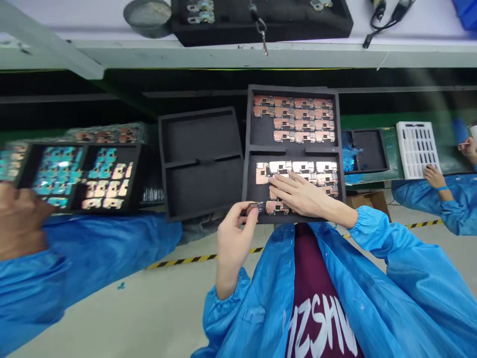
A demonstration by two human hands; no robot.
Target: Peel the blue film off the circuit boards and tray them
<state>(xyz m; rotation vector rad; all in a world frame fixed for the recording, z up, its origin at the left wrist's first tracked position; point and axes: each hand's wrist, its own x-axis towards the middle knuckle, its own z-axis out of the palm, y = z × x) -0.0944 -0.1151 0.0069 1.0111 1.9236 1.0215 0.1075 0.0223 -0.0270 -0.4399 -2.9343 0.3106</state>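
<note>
"What does the frame show?"

"A worker in a blue smock (pixel 421 283) over a maroon shirt (pixel 311 258) leans over a black foam tray (pixel 292 90) on a factory bench (pixel 74 107)."

"And the hands?"

"The left hand (pixel 234 243) pinches a small copper-coloured plate (pixel 255 209) between thumb and fingers (pixel 248 210), just over the tray's near edge. The right hand (pixel 301 195) lies across the rows in the lower compartment, its fingers (pixel 283 185) spread and relaxed, gripping nothing."

"Where are the rest of the parts?"

"Rows of copper-coloured plates (pixel 294 117) sit in the tray's upper compartment, with more plates (pixel 301 166) in the lower one, partly under the right hand. A second black foam tray (pixel 197 113) stands just beside it, on the worker's left."

"Anyone else at the line?"

"Two co-workers in blue sleeves. To the left, a blurred hand (pixel 20 216) lies near trays of glinting parts (pixel 59 174). To the right, another hand (pixel 434 176) touches a white slotted rack (pixel 417 149). Above, a shelf (pixel 223 57) carries a further tray of parts (pixel 201 12), and yellow-and-black hazard tape (pixel 197 258) runs along the floor."
</note>
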